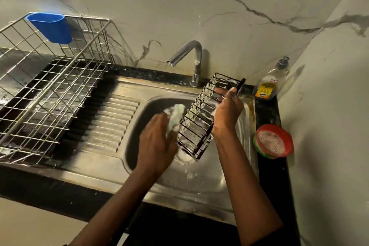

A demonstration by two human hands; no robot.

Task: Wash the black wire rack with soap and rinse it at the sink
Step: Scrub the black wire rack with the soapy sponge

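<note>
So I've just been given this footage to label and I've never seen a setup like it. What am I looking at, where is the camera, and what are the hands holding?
There is no machine here. A person works with bare hands, and the single camera sits on their head, looking forward and down, so both forearms show from the bottom edge. The right hand grips the black wire rack, tilted over the steel sink. The left hand holds a soapy sponge at the rack's side. Behind is the tap. On the counter to the right stand a soap bottle and a red-rimmed tub. On the left sits a silver dish drainer with a blue cup hung on it.
</note>
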